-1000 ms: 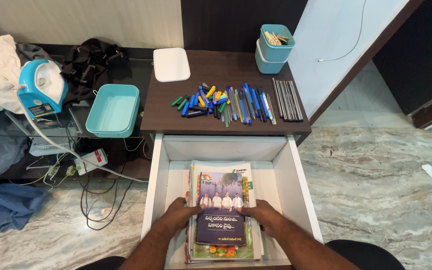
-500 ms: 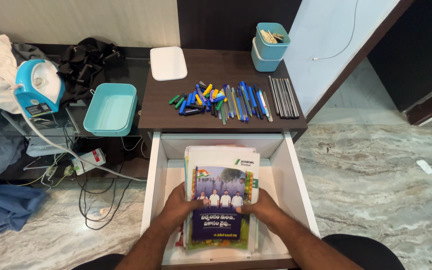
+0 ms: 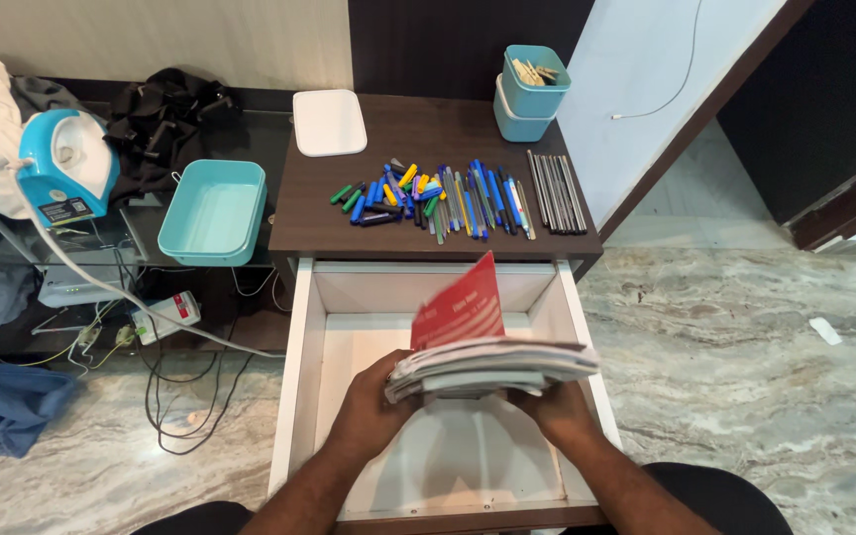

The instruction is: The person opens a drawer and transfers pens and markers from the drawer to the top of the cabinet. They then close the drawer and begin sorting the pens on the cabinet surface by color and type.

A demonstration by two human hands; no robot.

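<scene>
My left hand (image 3: 374, 411) and my right hand (image 3: 557, 408) hold a stack of books and booklets (image 3: 492, 365) from below, lifted above the open white drawer (image 3: 349, 327). The stack is seen edge-on and a red cover (image 3: 460, 309) sticks up from its top. The bottom of the drawer under the stack shows bare white. On the dark brown tabletop (image 3: 329, 198) behind the drawer lie several coloured pens and markers (image 3: 438, 190) in a row, with a group of grey pencils (image 3: 555, 191) at the right.
A white lid (image 3: 329, 122) lies at the table's back left. Two stacked teal cups (image 3: 529, 91) stand at its back right. A teal tub (image 3: 213, 210), a blue iron (image 3: 61, 170), clothes and cables sit on the left. Marble floor lies all around.
The stack was lying in the drawer with its cover facing up. Both hands have lifted it out and tilted it, so it now shows edge-on above the drawer.
</scene>
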